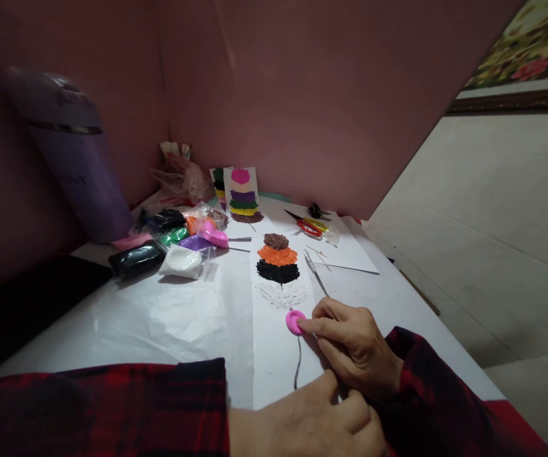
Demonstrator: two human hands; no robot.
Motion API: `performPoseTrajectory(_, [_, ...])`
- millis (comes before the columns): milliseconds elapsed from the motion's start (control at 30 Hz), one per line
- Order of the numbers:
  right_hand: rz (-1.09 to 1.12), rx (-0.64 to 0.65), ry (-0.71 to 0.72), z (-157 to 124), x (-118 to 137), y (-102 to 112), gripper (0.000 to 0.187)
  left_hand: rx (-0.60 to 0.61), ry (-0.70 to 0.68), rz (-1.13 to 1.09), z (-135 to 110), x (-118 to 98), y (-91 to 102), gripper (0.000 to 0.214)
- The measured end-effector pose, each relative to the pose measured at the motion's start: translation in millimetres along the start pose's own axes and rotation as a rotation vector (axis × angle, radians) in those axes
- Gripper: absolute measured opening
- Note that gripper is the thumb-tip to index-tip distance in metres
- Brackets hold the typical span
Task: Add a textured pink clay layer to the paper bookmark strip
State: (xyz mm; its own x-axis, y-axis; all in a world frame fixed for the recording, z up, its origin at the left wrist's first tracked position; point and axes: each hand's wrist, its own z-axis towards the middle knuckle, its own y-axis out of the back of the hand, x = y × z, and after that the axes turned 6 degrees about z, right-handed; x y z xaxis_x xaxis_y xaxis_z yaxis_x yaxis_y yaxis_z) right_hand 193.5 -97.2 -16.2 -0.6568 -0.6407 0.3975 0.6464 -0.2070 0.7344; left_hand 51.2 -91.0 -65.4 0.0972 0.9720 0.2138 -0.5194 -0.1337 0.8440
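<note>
My right hand (357,346) presses a fingertip onto a flattened round piece of pink clay (293,322) on a white paper strip (267,362). A thin metal tool (316,273) with a textured end sticks out from beneath its curled fingers. My left hand (307,419) lies in front, back upward, near the right hand; its fingers are bent, their tips hidden. Above the pink clay, the strip bears textured bands of white (281,294), black (278,271), orange (278,255) and brown clay (276,240). A dark drawn line (297,365) runs down below the pink piece.
Bagged clay in several colours (181,261) lies at the left, before a purple bottle (81,158). A finished clay card (243,190) leans at the back wall. Red-handled scissors (309,228) and toothpicks (319,254) lie on paper at the right. A dark flat object (40,298) sits front left.
</note>
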Motion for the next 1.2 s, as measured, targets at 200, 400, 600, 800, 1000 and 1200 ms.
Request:
performPoseTrajectory(200, [0.019,0.029,-0.016,-0.1,-0.2,-0.8,0.027,0.004,0.007,-0.007,0.1,-0.5,-3.2,0.027])
performPoseTrajectory(400, [0.03,0.046,-0.027,-0.5,-0.2,-0.8,0.027,0.011,-0.001,-0.003,-0.5,-1.1,-4.6,0.025])
performPoseTrajectory(600, [0.028,0.071,-0.04,-1.1,-0.2,-0.7,0.026,0.019,0.015,0.009,0.1,-2.1,-2.8,0.027])
performPoseTrajectory(800, [0.034,0.095,-0.044,-0.2,0.0,-0.1,0.027,0.018,0.026,0.014,-1.1,-2.5,1.5,0.027])
performPoseTrajectory(1000, [0.12,-0.069,-0.021,-2.4,-4.1,-0.9,0.03,0.016,0.031,0.023,0.9,-1.3,0.9,0.026])
performPoseTrajectory(1200, [0.118,-0.045,-0.011,-2.9,-6.5,-1.6,0.032,0.024,0.023,0.011,0.7,-1.9,1.2,0.028])
